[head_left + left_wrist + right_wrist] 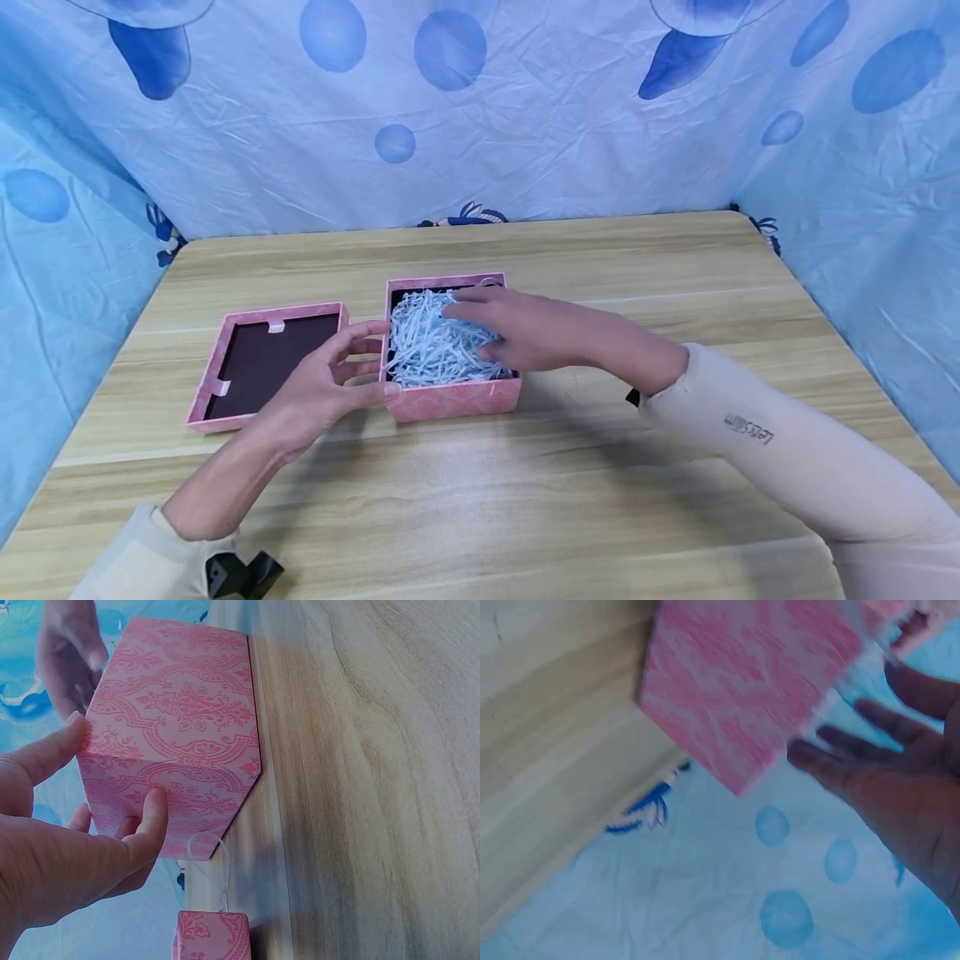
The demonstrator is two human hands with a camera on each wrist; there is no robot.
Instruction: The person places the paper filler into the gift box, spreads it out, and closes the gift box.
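Note:
A pink patterned box (453,402) stands on the table, filled with pale blue shredded paper (435,342). At its left side is my left hand (330,375); the thumb touches the front left corner near the rim and the loosely extended fingers rest against the side wall. In the left wrist view, the fingertips (155,801) lie on the patterned wall without wrapping round it. Over the right part of the paper lies my right hand (525,329), fingers reaching out across the shreds. The right wrist view shows those fingers extended above the rim, holding nothing visible.
A pink lid (212,379) with a dark inside and small ribbon tabs lies left of the box, partly behind my left hand. A thin clear loop (227,862) shows between box and lid. Blue patterned cloth (480,150) surrounds the wooden table (480,508).

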